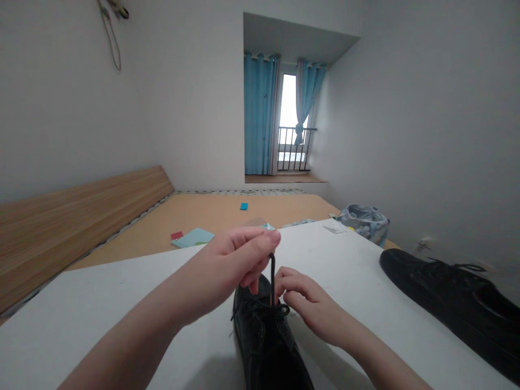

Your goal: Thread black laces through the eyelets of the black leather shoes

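**Left hand (pixel 239 265) pinches black lace (pixel 271 276) above a shoe (pixel 260 346)**

From where I stand, the person is working on the lacing of this black leather shoe, which lies on a white table (pixel 101 309). The left hand is closed, and its thumb and fingers grip the lace and hold it straight up. The right hand (pixel 312 306) is half open, with its fingers (pixel 288 284) curved just beside the lace; I cannot tell if they hold anything. A loose loop of lace (pixel 260 307) sits on top of the shoe. In my judgement, this moment calls for keeping the lace tight while the right fingers take the loose part. A second black shoe (pixel 442 303) lies to the right.
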`<action>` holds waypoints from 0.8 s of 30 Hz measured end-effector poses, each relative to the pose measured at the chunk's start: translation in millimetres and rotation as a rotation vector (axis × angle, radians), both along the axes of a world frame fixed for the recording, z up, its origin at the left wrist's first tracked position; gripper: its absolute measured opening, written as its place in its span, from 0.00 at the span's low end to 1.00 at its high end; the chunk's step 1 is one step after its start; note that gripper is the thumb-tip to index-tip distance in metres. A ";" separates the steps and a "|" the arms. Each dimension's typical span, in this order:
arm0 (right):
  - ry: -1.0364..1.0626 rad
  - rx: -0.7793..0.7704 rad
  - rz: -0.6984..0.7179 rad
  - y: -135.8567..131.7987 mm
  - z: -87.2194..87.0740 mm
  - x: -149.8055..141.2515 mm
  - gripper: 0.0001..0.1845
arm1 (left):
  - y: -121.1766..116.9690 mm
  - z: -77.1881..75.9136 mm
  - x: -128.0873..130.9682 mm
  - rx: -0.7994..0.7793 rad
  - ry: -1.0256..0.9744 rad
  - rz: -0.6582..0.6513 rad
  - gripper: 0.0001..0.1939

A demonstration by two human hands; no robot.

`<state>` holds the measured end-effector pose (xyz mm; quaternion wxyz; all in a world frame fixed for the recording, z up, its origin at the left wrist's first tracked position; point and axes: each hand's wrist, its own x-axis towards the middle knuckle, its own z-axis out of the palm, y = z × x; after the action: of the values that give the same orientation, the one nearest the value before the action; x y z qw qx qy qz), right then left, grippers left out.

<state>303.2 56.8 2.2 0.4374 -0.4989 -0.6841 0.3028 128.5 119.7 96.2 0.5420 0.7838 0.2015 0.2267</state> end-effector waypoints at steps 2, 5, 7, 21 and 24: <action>-0.016 0.036 0.019 -0.9 -0.1 1.9 0.15 | -3.6 5.3 -5.6 -0.041 -0.090 -0.084 0.24; -0.070 0.089 0.060 -3.5 2.2 1.7 0.14 | -6.4 9.2 -9.4 -0.019 -0.020 -0.215 0.29; -0.100 0.083 0.075 -5.1 3.6 -0.6 0.12 | -5.5 7.6 -7.0 0.066 0.098 -0.189 0.31; 0.746 -0.210 0.236 3.9 -9.9 -14.6 0.14 | 11.6 -20.9 4.9 0.496 0.646 -0.086 0.20; 0.991 -0.290 0.229 4.7 -5.7 -10.6 0.14 | 12.0 -21.4 4.7 0.491 0.661 -0.143 0.18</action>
<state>292.6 61.5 -3.5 0.5988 -0.2734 -0.3965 0.6399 133.2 131.7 74.8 0.2596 0.9323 0.2496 -0.0343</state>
